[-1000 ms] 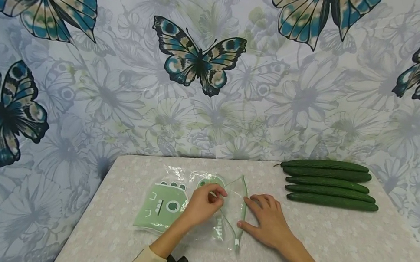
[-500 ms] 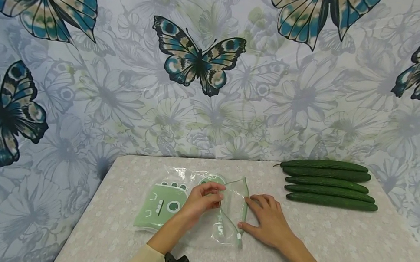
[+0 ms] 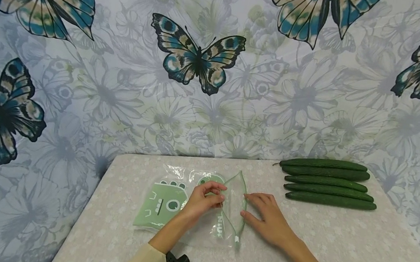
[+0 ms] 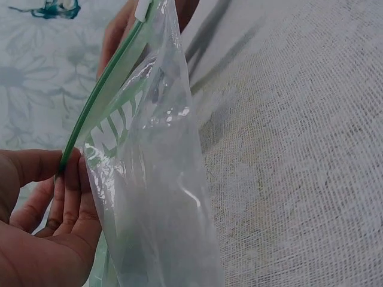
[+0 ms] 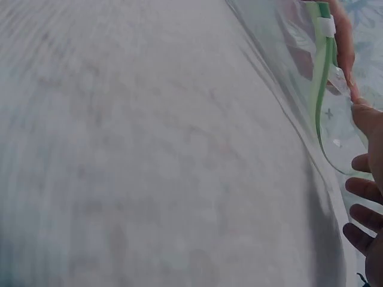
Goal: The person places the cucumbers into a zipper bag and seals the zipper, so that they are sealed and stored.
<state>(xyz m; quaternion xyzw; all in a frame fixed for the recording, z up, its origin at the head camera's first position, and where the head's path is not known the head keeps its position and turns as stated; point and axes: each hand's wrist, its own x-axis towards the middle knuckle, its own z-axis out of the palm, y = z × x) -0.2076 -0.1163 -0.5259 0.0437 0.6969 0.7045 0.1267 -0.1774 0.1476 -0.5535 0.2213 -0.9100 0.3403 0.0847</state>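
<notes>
A clear zip bag [image 3: 233, 204] with green zip edges and a white slider [image 3: 236, 239] lies on the table, its mouth spread toward the right. My left hand [image 3: 203, 202] pinches one green edge between thumb and fingers, lifting it, as the left wrist view shows up close; in that view the left hand [image 4: 57, 209] has the zip strip [image 4: 90, 110] between its fingertips. My right hand [image 3: 271, 221] is at the opposite green edge, thumb and index fingertips right at it. In the right wrist view the right hand's fingers [image 5: 364, 188] are spread and fairly straight.
A green pack [image 3: 161, 210] printed with a one-eyed face lies left of the left hand. Several cucumbers [image 3: 329, 183] lie in a row at the table's back right. The pale tablecloth [image 3: 375, 256] meets a butterfly-patterned wall covering [image 3: 295, 106] behind.
The left hand's fingers have shifted slightly on the green edge. The bag's mouth has flexed, its far corner now a little higher in view. The right thumb has shifted slightly.
</notes>
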